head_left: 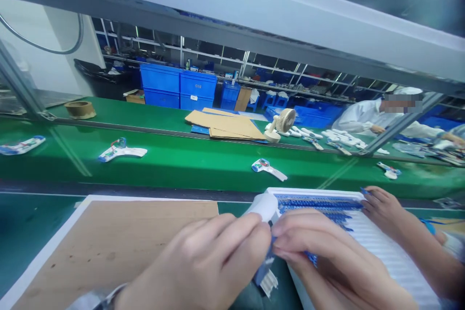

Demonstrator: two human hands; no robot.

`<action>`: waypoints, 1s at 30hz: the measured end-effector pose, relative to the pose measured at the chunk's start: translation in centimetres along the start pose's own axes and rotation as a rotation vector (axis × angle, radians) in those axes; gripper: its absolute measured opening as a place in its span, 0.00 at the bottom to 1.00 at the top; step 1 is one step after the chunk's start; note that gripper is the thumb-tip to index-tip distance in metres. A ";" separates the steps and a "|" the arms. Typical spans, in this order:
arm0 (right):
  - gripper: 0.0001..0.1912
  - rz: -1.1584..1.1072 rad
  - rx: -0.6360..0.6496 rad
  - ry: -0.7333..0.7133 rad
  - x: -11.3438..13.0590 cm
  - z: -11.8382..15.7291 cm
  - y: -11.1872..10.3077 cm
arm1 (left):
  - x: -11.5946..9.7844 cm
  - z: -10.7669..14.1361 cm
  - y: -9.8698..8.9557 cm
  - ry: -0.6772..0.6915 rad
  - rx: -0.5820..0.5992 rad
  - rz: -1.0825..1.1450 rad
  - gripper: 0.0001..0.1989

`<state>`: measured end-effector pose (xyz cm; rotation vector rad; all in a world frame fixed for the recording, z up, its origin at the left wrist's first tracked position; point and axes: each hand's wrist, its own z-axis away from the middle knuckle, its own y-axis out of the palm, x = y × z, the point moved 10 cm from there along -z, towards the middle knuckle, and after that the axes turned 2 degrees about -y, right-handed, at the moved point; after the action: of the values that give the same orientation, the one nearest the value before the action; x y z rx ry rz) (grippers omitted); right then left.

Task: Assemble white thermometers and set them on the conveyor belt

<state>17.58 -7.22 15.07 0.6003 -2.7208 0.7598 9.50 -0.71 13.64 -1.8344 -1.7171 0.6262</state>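
Note:
My left hand is closed around a white and blue gun-shaped housing. Its rounded white end shows above my fingers, and a blue part with a ribbed, pale end sticks out below them. The fingertips of my right hand are pinched together against the housing's side, right beside my left fingers. Whatever they hold is hidden. Behind my right hand lies a white foam tray with rows of small blue parts.
Another person's hand reaches over the tray from the right. A brown board lies at left. Beyond, a green conveyor belt carries several similar housings. Cardboard sheets, a small fan and a tape roll stand behind it.

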 end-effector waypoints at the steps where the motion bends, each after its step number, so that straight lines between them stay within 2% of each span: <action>1: 0.06 -0.007 0.001 0.003 0.0 0.0 0.0 | 0.0 0.0 0.0 0.004 0.008 -0.011 0.19; 6: 0.07 -0.033 0.011 -0.004 -0.1 -0.3 0.2 | -0.4 0.0 -0.2 0.035 -0.006 -0.074 0.18; 16: 0.10 0.030 0.014 -0.052 0.0 -0.2 0.4 | -0.2 0.5 0.1 -0.012 -0.055 -0.112 0.18; 21: 0.08 0.205 -0.033 -0.108 0.3 -0.1 0.5 | 0.7 0.7 0.0 -0.092 -0.077 0.014 0.19; 26: 0.09 0.398 -0.078 -0.228 1.3 0.7 1.3 | 1.5 1.8 1.2 -0.196 -0.097 0.173 0.16; 30: 0.12 0.439 -0.118 -0.196 1.2 1.4 1.5 | 2.1 2.6 2.5 -0.287 -0.076 0.276 0.16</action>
<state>15.67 -7.17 13.64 0.0469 -3.0992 0.6523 9.81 1.53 10.07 -2.1412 -1.6940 0.9899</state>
